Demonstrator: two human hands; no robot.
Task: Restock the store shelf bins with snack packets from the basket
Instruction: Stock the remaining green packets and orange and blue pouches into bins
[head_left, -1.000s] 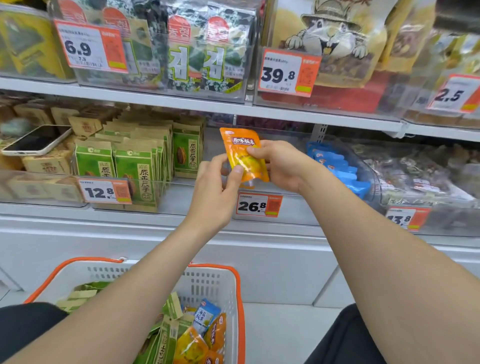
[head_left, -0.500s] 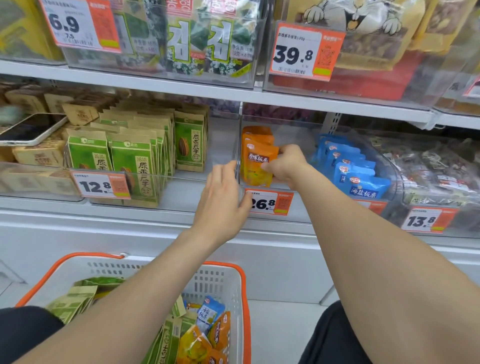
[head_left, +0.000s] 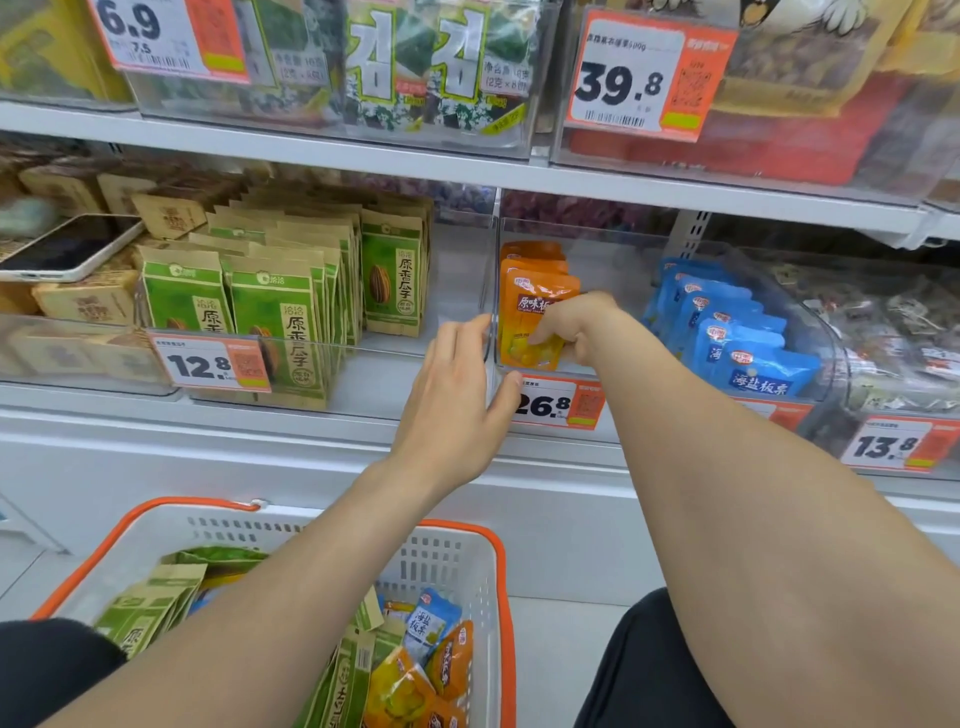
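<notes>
Arms outstretched, left hand (head_left: 453, 400) relaxed, right hand (head_left: 576, 326) pinching orange packet (head_left: 531, 291)

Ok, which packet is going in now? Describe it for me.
Middle shelf, clear bin above the 26.8 price tag. It's the front orange packet, held by the right hand; blue packets sit right of it, green packets left.

Gap btwn orange pkts (head_left: 535, 291), blue pkts (head_left: 748, 338)
</notes>
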